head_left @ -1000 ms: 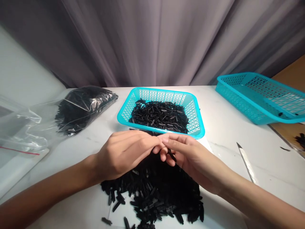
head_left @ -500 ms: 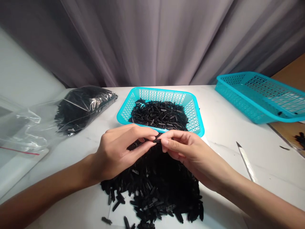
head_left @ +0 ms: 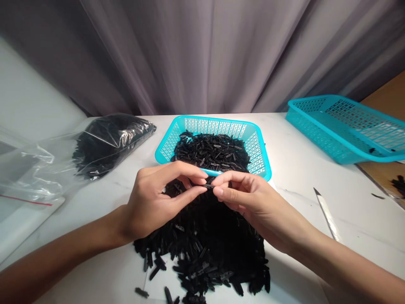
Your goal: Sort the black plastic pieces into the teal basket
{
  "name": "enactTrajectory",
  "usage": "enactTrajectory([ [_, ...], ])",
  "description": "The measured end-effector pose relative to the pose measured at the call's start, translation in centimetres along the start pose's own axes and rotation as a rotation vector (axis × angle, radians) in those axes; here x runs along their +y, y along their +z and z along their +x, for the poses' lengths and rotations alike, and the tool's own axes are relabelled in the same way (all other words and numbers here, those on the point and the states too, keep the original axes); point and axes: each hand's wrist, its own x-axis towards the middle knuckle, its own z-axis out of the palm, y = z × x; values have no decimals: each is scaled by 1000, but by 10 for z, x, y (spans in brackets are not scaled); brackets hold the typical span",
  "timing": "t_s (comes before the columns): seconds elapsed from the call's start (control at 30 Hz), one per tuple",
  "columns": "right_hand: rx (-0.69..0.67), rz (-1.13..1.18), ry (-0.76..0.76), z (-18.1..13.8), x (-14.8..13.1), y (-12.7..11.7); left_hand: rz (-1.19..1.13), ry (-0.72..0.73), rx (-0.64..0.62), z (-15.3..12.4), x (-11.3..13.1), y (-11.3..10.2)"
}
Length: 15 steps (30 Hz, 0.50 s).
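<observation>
Between my two hands is a small, thin black piece (head_left: pixel 209 186), its ends pinched by the fingertips. My left hand (head_left: pixel 161 198) is closed on its left end with thumb and fingers. On the right end, my right hand (head_left: pixel 247 192) pinches with thumb and forefinger. Beneath both hands spreads a heap of similar black pieces (head_left: pixel 205 240) on the table. Just beyond my fingers stands a turquoise basket (head_left: pixel 261 156) partly filled with more black pieces (head_left: pixel 211 152). The exact kind of these pieces cannot be made out.
A clear plastic bag (head_left: pixel 107 143) of black pieces lies at the left. Back right, a second turquoise basket (head_left: pixel 341 147) holds a few dark bits. A white-handled, pointed tool (head_left: pixel 327 215) lies on the white table (head_left: pixel 294 169). Grey curtains (head_left: pixel 202 55) hang behind.
The fingertips have shifted slightly on the black piece, and more of it shows between them. Both hands stay in nearly the same place above the heap.
</observation>
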Motion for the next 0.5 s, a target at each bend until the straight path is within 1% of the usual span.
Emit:
enactTrajectory([
  [0.1,6,16,-6,1,-1,0,-5,10,15,-1,-2,0],
  [0.17,57,92,-30,5,-7,-3,12,53,37,-1,-5,1],
  [0.27,210,339,-67,13,-20,-7,57,114,47,0,-8,1],
  [0.33,271,492,-51,16,-28,-7,91,134,30,0,-8,2],
  [0.4,263,592,-11,15,-31,-3,118,161,7,1,-6,4],
  [0.5,161,692,7,10,-26,9,169,237,-48,-1,-4,9],
])
